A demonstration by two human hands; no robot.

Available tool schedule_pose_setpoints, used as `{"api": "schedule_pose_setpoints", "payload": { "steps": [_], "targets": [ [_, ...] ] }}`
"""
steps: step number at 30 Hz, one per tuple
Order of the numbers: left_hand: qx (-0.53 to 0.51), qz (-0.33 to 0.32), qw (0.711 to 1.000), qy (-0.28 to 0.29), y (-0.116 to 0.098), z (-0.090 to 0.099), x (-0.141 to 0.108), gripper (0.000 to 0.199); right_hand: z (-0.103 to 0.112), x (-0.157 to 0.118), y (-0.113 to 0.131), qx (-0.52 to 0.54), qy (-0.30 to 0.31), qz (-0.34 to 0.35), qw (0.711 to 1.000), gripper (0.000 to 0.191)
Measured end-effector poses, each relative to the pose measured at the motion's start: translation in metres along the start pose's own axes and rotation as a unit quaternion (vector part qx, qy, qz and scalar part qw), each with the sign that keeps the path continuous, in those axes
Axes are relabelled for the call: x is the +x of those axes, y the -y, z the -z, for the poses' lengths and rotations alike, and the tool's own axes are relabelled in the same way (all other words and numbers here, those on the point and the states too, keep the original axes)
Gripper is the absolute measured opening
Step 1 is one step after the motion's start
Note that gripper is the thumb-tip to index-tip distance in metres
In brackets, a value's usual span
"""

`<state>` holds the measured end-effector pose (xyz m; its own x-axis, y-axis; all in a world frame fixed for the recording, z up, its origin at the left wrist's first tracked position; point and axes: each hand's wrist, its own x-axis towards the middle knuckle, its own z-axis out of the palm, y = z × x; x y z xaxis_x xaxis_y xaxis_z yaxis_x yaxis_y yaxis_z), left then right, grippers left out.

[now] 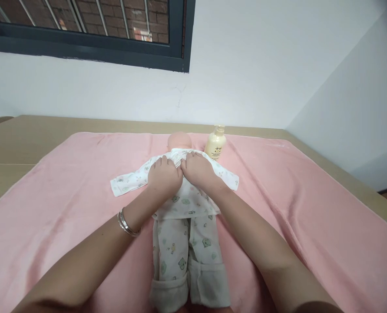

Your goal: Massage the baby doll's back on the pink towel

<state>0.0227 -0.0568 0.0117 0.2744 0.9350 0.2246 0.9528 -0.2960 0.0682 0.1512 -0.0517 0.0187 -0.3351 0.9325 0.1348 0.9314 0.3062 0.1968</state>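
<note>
A baby doll (179,141) lies on a pink blanket, its head toward the wall. It wears a white printed shirt (193,205) with both sleeves spread out sideways, and matching printed trousers (172,250) with the cuffs rolled up. At the doll's upper chest, my left hand (165,176) is closed on the shirt front, the cloth bunched at its fingers. Right beside it, my right hand (200,169) grips the same shirt near the collar, thumb side toward the left hand. Both hands hide the middle of the shirt. The doll's face cannot be made out.
The pink blanket (82,208) covers most of a wooden table (46,130), with folds on its right side. A pale yellow pump bottle (216,143) stands just right of the doll's head. Behind are a white wall (239,74) and a dark-framed window (115,50).
</note>
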Motion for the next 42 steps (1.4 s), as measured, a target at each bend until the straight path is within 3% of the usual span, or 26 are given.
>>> {"api": "schedule_pose_setpoints", "payload": {
  "steps": [5, 9, 13, 19, 27, 34, 42],
  "targets": [
    [-0.083, 0.024, 0.993, 0.082, 0.009, 0.012, 0.011, 0.050, -0.002, 0.001, 0.002, 0.046, -0.005, -0.054, 0.997, 0.048],
    [-0.141, 0.024, 0.984, 0.105, 0.024, 0.013, 0.022, 0.050, -0.004, 0.003, 0.002, 0.092, -0.020, -0.094, 0.991, 0.047],
    [-0.156, 0.028, 0.983, 0.091, 0.026, 0.010, 0.024, 0.051, -0.004, 0.003, 0.000, 0.097, -0.022, -0.090, 0.991, 0.047],
    [-0.080, 0.052, 0.995, 0.029, 0.009, 0.009, 0.011, 0.049, -0.001, 0.002, -0.002, 0.097, -0.018, -0.083, 0.992, 0.047],
    [-0.098, 0.071, 0.992, 0.043, 0.013, 0.007, 0.015, 0.055, 0.000, 0.001, -0.001, 0.095, -0.020, -0.077, 0.992, 0.047],
    [-0.112, 0.064, 0.991, 0.036, 0.016, 0.003, 0.016, 0.054, 0.005, 0.000, -0.003, 0.171, -0.007, -0.109, 0.979, 0.048],
    [-0.112, 0.068, 0.991, 0.036, 0.016, 0.002, 0.017, 0.056, -0.001, 0.004, -0.012, 0.229, -0.007, -0.099, 0.968, 0.047]
  ]
}}
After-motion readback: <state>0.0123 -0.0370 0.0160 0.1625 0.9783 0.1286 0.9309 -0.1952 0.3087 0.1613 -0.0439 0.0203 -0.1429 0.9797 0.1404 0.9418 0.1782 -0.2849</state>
